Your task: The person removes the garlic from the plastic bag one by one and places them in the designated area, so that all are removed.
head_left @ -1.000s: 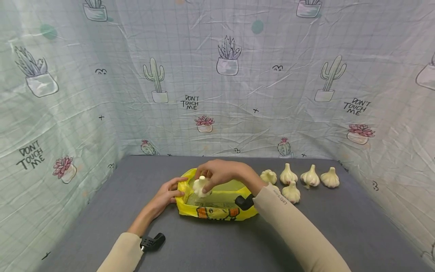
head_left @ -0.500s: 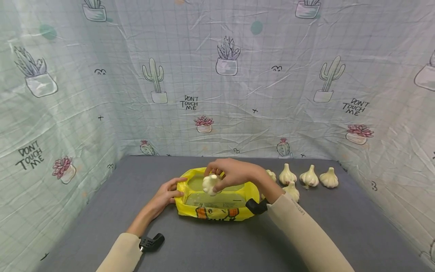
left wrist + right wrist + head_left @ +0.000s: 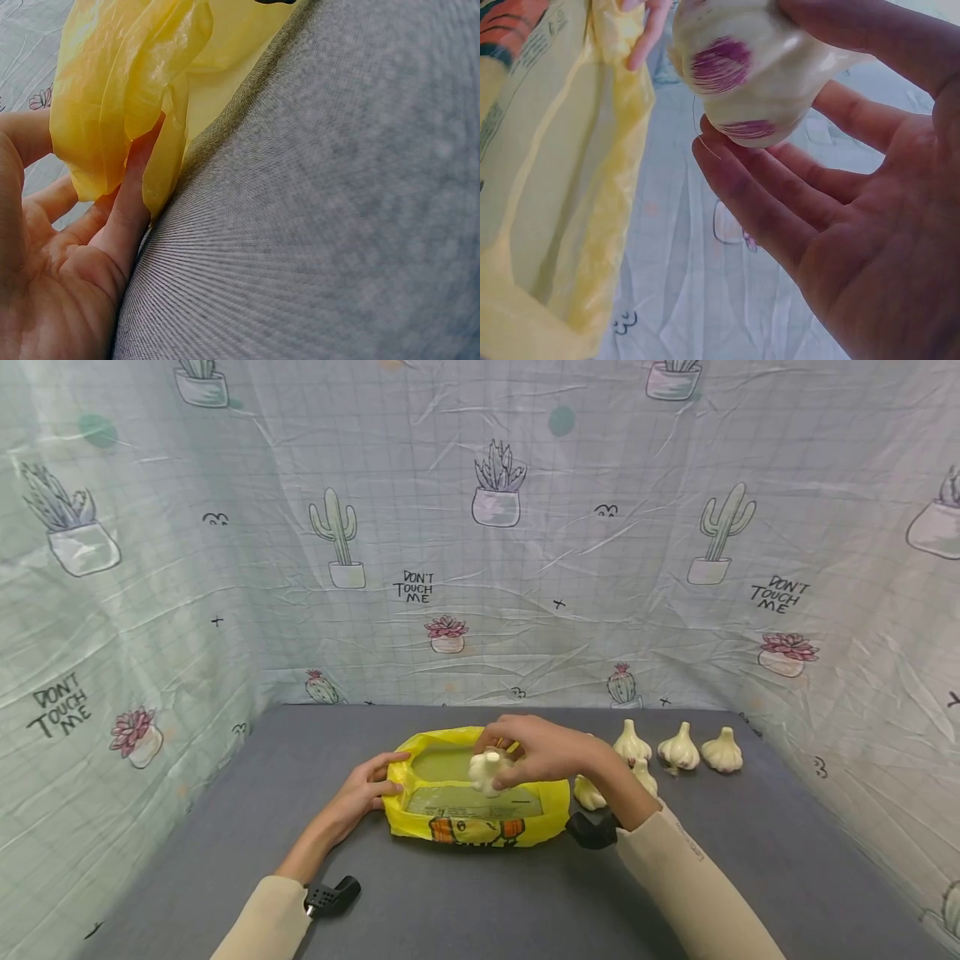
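Note:
A yellow plastic bag with an orange and black print lies on its side facing me, its mouth spread wide. My left hand grips the bag's left end; in the left wrist view, folds of the yellow plastic run between the thumb and the fingers. Over the bag's mouth, my right hand pinches a white garlic bulb, stem up. Purple streaks show on this bulb in the right wrist view. The bag's clouded inside shows no bulb.
To the right of the bag, several garlic bulbs stand on the grey table; my right wrist partly hides some. A cactus-print curtain closes off the back and both sides.
My right hand has moved rightward across the bag's mouth, still holding the garlic bulb. The left hand keeps its grip on the bag. The head view has shifted slightly.

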The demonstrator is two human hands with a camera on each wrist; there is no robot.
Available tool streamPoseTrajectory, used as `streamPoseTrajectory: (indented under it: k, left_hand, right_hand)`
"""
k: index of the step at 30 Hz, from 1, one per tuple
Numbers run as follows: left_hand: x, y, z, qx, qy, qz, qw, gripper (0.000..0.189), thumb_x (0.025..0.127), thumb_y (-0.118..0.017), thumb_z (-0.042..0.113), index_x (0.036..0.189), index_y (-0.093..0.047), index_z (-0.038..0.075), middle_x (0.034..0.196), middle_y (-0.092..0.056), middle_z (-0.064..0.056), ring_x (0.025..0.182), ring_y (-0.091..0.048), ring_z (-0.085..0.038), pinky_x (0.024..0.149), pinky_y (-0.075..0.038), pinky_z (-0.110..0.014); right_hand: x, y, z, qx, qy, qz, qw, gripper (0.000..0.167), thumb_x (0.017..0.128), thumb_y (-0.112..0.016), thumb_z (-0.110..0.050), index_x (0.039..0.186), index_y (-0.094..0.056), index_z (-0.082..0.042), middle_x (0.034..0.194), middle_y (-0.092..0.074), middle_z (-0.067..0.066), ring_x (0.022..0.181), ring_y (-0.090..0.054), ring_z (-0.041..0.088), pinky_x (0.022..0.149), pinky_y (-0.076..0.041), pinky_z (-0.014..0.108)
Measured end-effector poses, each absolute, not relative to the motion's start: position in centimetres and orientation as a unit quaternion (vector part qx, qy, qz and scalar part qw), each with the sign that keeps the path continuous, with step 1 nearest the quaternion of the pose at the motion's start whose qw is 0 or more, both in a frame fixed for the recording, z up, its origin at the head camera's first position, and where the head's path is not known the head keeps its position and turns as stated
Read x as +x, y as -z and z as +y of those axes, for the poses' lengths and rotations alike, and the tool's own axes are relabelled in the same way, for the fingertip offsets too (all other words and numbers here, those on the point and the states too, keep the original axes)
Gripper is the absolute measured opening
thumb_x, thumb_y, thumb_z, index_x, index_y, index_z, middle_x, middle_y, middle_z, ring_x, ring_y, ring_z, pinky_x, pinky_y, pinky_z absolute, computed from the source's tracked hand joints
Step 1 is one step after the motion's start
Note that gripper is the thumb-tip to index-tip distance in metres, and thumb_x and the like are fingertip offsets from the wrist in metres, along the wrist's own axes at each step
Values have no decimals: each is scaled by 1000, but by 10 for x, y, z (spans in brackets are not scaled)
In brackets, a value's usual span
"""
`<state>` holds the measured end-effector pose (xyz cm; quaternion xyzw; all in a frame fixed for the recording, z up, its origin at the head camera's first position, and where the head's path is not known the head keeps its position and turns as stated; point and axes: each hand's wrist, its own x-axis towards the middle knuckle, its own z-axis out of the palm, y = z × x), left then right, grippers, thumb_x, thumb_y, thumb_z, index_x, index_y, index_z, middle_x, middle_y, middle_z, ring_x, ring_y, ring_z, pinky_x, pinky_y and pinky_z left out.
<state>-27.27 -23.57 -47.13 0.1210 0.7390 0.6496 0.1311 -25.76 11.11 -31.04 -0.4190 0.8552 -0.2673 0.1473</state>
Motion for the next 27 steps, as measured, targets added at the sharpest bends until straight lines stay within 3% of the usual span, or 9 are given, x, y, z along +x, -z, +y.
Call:
streamPoseTrajectory:
  k: [13, 20, 27]
  left_hand:
    - [-273, 471, -236, 123, -655, 734, 133, 66, 99, -61, 9, 160, -36, 9, 159, -40, -28, 115, -67, -26, 86, -61, -36]
    - [-274, 471, -236, 117, -654, 735, 134, 65, 98, -62, 9, 159, -37, 9, 160, -40, -27, 115, -67, -27, 86, -61, -37]
    - [-273, 470, -236, 117, -655, 735, 134, 65, 98, -61, 9, 159, -38, 9, 160, -40, -27, 115, -66, -26, 86, -61, -37]
  right_hand:
    - [-248, 323, 153, -388, 333, 853, 107, 40, 94, -74, -26, 132, -64, -20, 136, -62, 2, 120, -60, 25, 102, -53, 46]
    - [-243, 324, 175, -369, 354, 854, 96, 39, 94, -75, -27, 131, -64, -21, 130, -65, 1, 110, -61, 22, 95, -54, 45]
    - [-244, 329, 198, -350, 374, 854, 96, 38, 95, -74, -26, 131, -64, -20, 134, -63, 4, 119, -60, 25, 99, -52, 48]
